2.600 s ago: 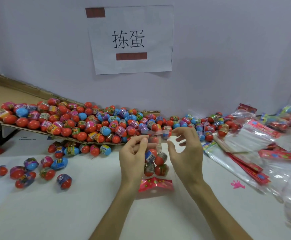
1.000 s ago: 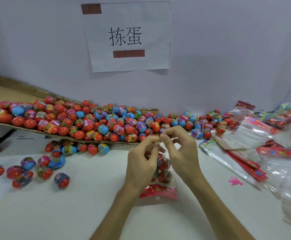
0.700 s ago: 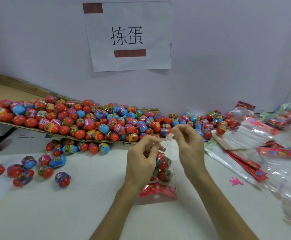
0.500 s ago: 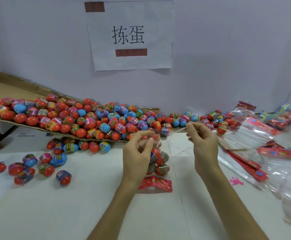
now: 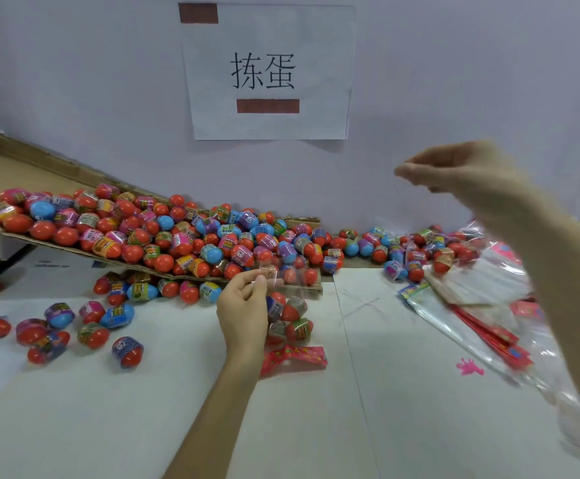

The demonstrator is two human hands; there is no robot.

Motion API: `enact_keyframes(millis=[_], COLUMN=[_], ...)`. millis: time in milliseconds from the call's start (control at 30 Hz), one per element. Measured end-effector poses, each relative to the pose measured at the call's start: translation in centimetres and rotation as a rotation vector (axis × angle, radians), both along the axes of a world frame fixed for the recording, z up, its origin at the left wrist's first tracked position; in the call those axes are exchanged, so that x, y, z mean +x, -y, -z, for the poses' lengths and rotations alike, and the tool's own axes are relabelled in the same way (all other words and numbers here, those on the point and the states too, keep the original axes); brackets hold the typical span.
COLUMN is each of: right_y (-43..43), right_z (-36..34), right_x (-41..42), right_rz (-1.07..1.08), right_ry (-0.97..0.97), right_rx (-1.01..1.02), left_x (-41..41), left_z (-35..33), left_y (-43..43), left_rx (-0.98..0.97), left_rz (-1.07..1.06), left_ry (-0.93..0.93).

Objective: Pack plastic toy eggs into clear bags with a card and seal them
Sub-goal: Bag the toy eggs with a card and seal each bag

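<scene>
A clear bag (image 5: 290, 318) stands on the white table (image 5: 419, 426), with several red and blue toy eggs inside and a red card (image 5: 295, 357) at its bottom. My left hand (image 5: 243, 309) pinches the bag's top left edge and holds it upright. My right hand (image 5: 461, 171) is raised high to the right, well away from the bag and blurred. Its thumb and fingers are pinched together, and nothing shows between them.
A big pile of toy eggs (image 5: 178, 236) lies on a sloping cardboard sheet (image 5: 12, 167) at the back left. Loose eggs (image 5: 57, 326) sit at the left, and more along the wall. Empty clear bags and red cards (image 5: 482, 288) are stacked at the right, near a small pink toy (image 5: 469, 367).
My right hand pulled a thin strip off the bag's mouth toward the right, then swung up and away. My left hand kept hold of the bag's top.
</scene>
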State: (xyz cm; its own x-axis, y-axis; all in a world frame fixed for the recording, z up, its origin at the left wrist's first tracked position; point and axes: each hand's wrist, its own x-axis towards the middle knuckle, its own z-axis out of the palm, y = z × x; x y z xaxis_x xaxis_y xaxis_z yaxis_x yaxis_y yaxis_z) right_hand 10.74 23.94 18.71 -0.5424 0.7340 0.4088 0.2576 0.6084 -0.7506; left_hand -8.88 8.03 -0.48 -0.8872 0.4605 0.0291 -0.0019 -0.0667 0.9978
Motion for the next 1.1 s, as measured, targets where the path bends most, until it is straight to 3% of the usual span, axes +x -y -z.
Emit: enact_keyframes(millis=[67, 133, 167, 233, 300, 333, 367, 433, 467, 533, 600, 733, 900, 1100], right_y=[1.3, 1.7, 1.6, -0.2, -1.6, -2.0, -2.4, -3.8, -4.0, -3.9, -3.2, 0.3, 3.6, 4.9], right_z=[-3.2, -3.8, -2.8, 0.5, 3.6, 4.0, 3.9, 2.8, 2.0, 1.0, 1.2, 5.3, 15.1, 18.3], right_x=[1.0, 1.0, 0.2, -1.9, -2.1, -1.9, -1.6, -0.3, 0.1, 0.6, 1.0, 0.7, -3.1, -4.9], right_rz=[-0.331, -0.777, -0.859, -0.474, -0.269, -0.171, -0.176, -0.111, -0.085, -0.091, -0.200, -0.290, -0.108, -0.049], right_ry=[-0.109, -0.301, -0.287, 0.114, 0.998, 1.213, 1.257, 0.861, 0.788, 0.884, 0.778, 0.228, 0.105, -0.090], right_rx=[0.020, -0.197, -0.316, -0.209, -0.100, -0.040, -0.013, -0.039, 0.006, 0.128, -0.016, -0.322, -0.496, -0.580], left_x=[0.0, 0.1, 0.2, 0.3, 0.5, 0.5, 0.3, 0.2, 0.3, 0.5, 0.5, 0.7, 1.1, 1.1], left_z=[0.0, 0.1, 0.0, -0.1, 0.0, 0.0, 0.0, 0.1, 0.1, 0.1, 0.2, -0.2, -0.5, -1.0], left_y=[0.0, -0.2, -0.2, -0.2, -0.2, -0.2, -0.3, -0.4, -0.4, -0.4, -0.4, -0.4, -0.2, -0.2], left_rx=[-0.022, -0.026, -0.027, -0.027, -0.017, -0.010, -0.010, -0.002, 0.001, -0.005, 0.002, 0.025, 0.025, 0.048], left_rz=[0.015, 0.034, 0.045, 0.071, 0.089, 0.091, 0.095, 0.098, 0.103, 0.111, 0.119, 0.139, 0.173, 0.219], left_ry=[-0.015, -0.032, -0.040, -0.043, -0.035, -0.035, -0.037, -0.039, -0.039, -0.040, -0.044, -0.035, -0.050, 0.044])
